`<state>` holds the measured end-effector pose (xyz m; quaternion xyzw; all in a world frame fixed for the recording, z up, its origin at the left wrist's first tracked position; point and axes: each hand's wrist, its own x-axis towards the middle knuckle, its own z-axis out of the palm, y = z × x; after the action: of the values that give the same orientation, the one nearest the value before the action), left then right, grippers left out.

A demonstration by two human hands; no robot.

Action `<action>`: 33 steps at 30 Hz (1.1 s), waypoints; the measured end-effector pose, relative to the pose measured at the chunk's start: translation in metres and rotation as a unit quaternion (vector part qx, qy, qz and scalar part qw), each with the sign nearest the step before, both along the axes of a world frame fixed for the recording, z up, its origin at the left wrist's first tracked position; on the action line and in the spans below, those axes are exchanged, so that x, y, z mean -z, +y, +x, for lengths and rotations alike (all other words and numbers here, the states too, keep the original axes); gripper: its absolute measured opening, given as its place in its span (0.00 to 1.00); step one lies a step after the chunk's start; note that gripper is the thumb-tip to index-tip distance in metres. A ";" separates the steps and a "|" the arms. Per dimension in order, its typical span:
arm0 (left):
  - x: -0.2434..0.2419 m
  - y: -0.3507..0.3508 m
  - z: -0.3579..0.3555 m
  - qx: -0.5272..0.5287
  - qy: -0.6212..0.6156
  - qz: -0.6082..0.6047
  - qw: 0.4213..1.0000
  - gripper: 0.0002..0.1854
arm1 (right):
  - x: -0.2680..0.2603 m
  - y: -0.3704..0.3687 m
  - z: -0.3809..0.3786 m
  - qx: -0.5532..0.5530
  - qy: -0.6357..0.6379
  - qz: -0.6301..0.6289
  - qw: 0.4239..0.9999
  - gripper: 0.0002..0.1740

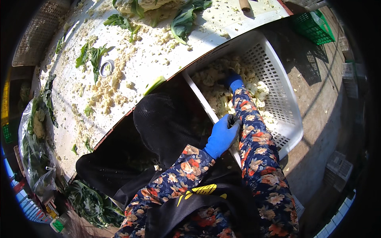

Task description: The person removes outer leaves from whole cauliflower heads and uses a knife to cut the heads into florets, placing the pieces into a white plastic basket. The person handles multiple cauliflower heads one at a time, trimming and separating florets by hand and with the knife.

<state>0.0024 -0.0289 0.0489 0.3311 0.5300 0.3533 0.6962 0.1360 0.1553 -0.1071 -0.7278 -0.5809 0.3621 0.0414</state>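
My left hand [223,135], in a blue glove with a dark palm, is curled over the near rim of a white perforated plastic crate [279,80]. Whether its fingers grip that rim or hold something small is not visible. Cut cauliflower florets [262,92] lie in the crate. My right hand [233,79], gloved the same way, reaches in among them on the shaded side. Its dark fingertips are lost in shadow, so I cannot see if a floret is in them. Floral sleeves cover both arms.
Left of the crate, a white tabletop [128,80] carries cauliflower crumbs, leaves [95,58], a metal ring [107,68] and a wooden handle [245,5]. A plastic bag of leafy cauliflower [37,148] stands far left. A green crate [315,26] sits on the floor [318,98].
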 end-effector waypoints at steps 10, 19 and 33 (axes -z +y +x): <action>-0.002 0.016 0.011 -0.207 -0.386 -0.189 0.879 0.43 | -0.149 -0.155 0.029 0.162 0.679 0.043 0.715 0.41; -0.011 0.019 0.003 -0.138 -0.494 -0.064 0.856 0.18 | -0.211 -0.225 -0.025 0.184 0.013 0.232 0.955 0.26; 0.018 0.012 0.014 -0.204 -0.157 -0.035 0.966 0.16 | -0.192 -0.217 -0.064 0.130 -0.058 0.072 0.987 0.23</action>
<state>0.0159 -0.0172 0.0312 0.1319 0.4820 0.5167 0.6952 0.0719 -0.0621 0.0854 -0.8120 -0.5073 0.2681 0.1072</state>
